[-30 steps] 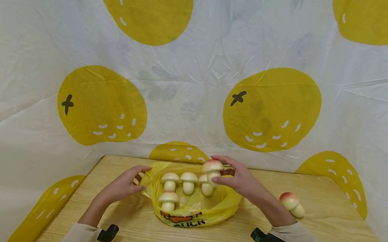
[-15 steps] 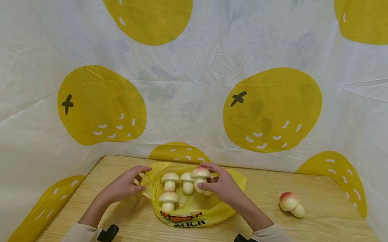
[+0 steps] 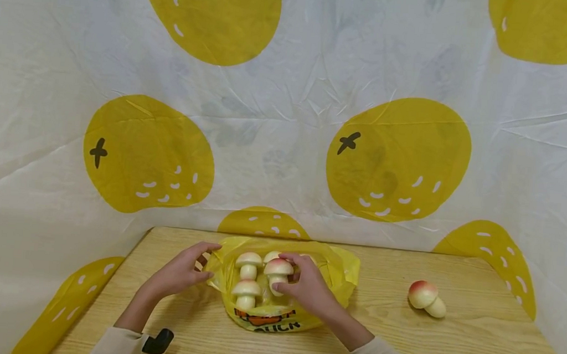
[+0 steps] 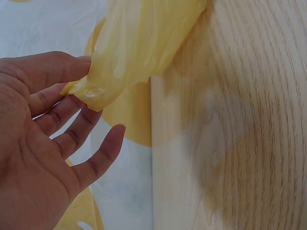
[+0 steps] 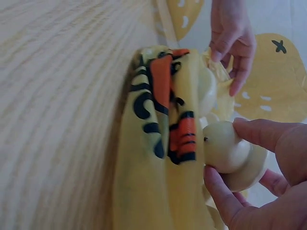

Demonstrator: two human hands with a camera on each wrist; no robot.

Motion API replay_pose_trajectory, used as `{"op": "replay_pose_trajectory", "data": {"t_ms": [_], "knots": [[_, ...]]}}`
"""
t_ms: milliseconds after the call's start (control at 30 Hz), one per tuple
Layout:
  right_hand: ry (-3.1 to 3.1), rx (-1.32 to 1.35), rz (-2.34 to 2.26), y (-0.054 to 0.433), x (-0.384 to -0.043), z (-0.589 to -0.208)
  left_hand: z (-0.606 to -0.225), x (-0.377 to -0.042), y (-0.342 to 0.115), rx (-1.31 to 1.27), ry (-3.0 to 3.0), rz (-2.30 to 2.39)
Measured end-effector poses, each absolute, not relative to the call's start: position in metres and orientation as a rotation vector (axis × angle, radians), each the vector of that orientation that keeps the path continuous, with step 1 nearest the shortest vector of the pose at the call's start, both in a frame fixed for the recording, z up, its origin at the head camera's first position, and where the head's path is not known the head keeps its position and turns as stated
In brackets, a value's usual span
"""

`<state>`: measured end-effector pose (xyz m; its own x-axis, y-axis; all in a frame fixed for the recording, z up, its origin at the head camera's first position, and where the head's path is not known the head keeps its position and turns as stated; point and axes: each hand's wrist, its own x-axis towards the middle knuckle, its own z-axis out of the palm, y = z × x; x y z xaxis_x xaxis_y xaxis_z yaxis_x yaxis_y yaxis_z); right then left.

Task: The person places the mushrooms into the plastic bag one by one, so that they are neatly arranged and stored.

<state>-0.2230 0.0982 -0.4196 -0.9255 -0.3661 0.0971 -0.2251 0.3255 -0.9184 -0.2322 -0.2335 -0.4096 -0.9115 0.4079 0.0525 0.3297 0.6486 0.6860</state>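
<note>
A yellow plastic bag (image 3: 343, 270) lies with its mouth spread wide and several cream toy mushrooms (image 3: 247, 289) inside. My left hand (image 3: 179, 271) pinches the bag's left edge; the left wrist view shows the thin plastic (image 4: 139, 52) between thumb and fingers. With my right hand (image 3: 311, 289) I grip a red-capped toy mushroom (image 3: 278, 268) by cap and stem, over the middle of the bag. From the right wrist, its rounded stem end (image 5: 223, 143) faces the camera. The held mushroom and my right hand partly hide the mushrooms behind them.
One more red-tinged toy mushroom (image 3: 424, 295) lies on its side on the wooden table (image 3: 475, 347), right of the bag. White cloth (image 3: 275, 159) printed with yellow fruit hangs behind the table and at both sides.
My right hand has moved left and toward me, lower over the bag, carrying the toy mushroom from the right part to the middle. The left hand stays in place on the bag's edge.
</note>
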Motion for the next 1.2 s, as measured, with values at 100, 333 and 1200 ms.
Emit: {"op": "replay_pose_trajectory", "data": {"t_ms": [100, 333, 1200], "knots": [[2.502, -0.537, -1.619, 0.096, -0.220, -0.423, -0.410, -0.232, -0.234, 0.620, 2.760, 1.109], [2.489, -0.551, -1.591, 0.092, -0.211, -0.429, -0.410, -0.232, -0.234, 0.613, 2.766, 1.102], [2.590, -0.559, -1.383, 0.096, -0.205, -0.437, -0.408, -0.231, -0.232, 0.608, 2.760, 1.112]]}}
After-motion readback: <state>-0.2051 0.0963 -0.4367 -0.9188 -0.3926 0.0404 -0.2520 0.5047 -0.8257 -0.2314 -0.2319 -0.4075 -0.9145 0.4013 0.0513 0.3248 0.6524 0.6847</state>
